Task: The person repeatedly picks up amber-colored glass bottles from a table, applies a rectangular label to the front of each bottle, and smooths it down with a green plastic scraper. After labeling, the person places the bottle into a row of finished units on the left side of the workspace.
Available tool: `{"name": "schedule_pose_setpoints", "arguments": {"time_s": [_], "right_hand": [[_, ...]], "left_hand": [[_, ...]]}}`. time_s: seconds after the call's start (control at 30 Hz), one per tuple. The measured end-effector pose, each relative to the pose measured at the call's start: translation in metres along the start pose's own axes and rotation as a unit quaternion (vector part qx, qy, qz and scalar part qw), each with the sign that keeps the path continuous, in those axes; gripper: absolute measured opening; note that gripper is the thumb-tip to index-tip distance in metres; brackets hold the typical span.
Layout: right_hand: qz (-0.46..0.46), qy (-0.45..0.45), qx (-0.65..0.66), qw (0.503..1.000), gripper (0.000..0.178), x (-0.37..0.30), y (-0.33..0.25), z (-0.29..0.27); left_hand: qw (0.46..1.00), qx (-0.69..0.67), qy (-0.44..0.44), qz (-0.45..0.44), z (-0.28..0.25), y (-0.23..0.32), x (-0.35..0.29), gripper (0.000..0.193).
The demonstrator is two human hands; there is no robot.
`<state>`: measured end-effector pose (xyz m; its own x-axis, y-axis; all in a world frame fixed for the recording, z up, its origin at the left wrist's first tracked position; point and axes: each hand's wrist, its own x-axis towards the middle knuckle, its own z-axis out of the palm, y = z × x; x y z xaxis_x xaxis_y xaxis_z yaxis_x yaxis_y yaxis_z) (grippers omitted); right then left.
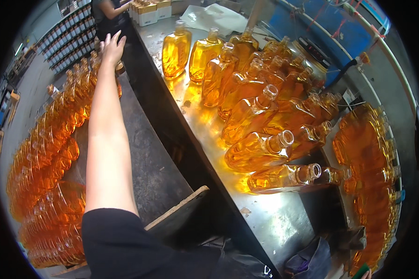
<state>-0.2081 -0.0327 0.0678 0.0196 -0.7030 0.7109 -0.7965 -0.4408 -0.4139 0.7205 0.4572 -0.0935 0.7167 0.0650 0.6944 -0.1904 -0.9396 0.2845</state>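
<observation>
My left arm stretches far forward to the upper left. My left hand (111, 49) is open, its fingers apart, above the far end of a long row of amber-filled glass bottles (56, 125) beside a dark board (146, 125). No bottle shows in its fingers. Only a sliver of my right hand (367, 275) appears at the lower right rim, its fingers against a flat green thing (361, 271) whose kind I cannot make out. To the right, a group of open-necked amber bottles (253, 118) stands on a metal table (274, 223).
More amber bottles (368, 153) line the far right side. Another person (109, 16) stands at the far end near white and tan boxes (148, 13). Stacked rows of bottles (70, 37) fill the back left. A wooden-edged board (177, 207) lies by my arm; dark cloth (312, 258) rests at the near right.
</observation>
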Motion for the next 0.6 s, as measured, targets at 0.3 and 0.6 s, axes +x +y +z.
{"name": "schedule_pose_setpoints", "arguments": {"time_s": [0.3, 0.6], "right_hand": [[-0.006, 0.000, 0.019, 1.000, 0.024, 0.010, 0.035, -0.010], [0.002, -0.067, 0.075, 0.995, 0.023, 0.017, 0.031, 0.004]], "left_hand": [[0.996, -0.058, -0.013, -0.066, -0.015, -0.037, -0.045, 0.029], [0.955, -0.294, 0.018, -0.038, -0.165, 0.094, -0.127, 0.047]]}}
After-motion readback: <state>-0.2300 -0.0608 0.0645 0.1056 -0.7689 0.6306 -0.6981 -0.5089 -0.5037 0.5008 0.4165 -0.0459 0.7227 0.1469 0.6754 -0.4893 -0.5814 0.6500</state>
